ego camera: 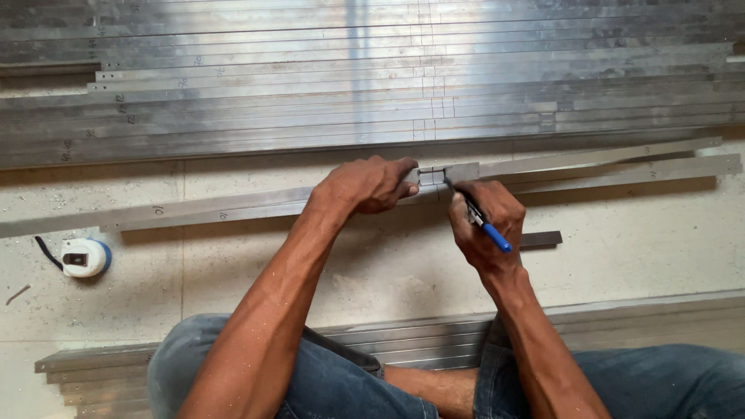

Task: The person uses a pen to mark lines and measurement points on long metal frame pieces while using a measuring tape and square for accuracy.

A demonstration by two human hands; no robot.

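A person sits on a pale concrete floor [256, 279] and marks long, flat, silver aluminium strips. Judging by how things lie, the marking is well along: the wide row of grey aluminium strips [372, 85] laid side by side along the floor's far edge already carries dark pen lines, paired and stepping down the row near its middle. The long silver aluminium strip being marked [233, 203], which runs across the middle of the floor from the left edge towards the right one, shows a small pencilled box by the left hand, and the pen tip rests at that box, so this mark looks unfinished. A second strip lies right beside it (whether it bears the same mark cannot be told). More stacked strips [434, 341] sit at the near edge by the person's knees, and they look unmarked as far as can be seen.

The left hand [365, 185] is curled down over the strip, fingers closed on its top, pinning it to the floor. The right hand [485, 221] is closed round a slim black pen with a blue cap [485, 223], its tip touching the strip just right of the left hand. A white and blue tape measure [84, 257] lies untouched near the floor's left edge, well apart from both hands.
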